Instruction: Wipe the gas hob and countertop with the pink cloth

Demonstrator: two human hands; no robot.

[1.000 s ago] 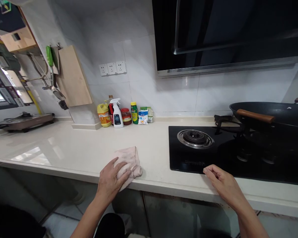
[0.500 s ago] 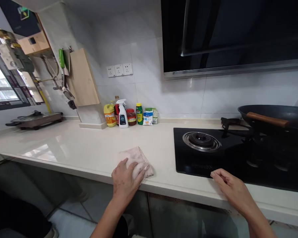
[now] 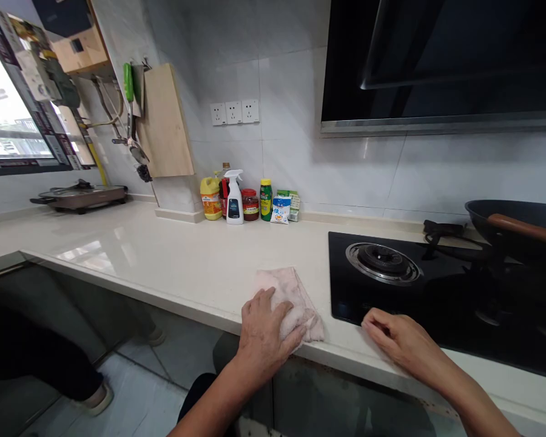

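Note:
A pale pink cloth (image 3: 291, 297) lies crumpled on the white countertop (image 3: 182, 261), close to the front edge. My left hand (image 3: 266, 331) presses on it, its fingers bent over the cloth and the thumb along its near side. Just right of the cloth begins the black gas cooktop (image 3: 346, 297). At that cooktop's front edge rests my right hand (image 3: 400, 340), loosely curled, with nothing visible in it.
Along the wall stand a yellow jug (image 3: 211, 200), a white spray bottle (image 3: 235, 197), a red-lidded jar (image 3: 250, 205), a green bottle (image 3: 266, 200) and packets (image 3: 281, 209). A wok (image 3: 519, 224) sits on the cooktop. Someone's leg (image 3: 40, 352) shows at lower left.
My left hand has slid the cloth rightward along the counter, nearer the cooktop. My right hand has shifted left along the cooktop's front edge. The view has turned slightly.

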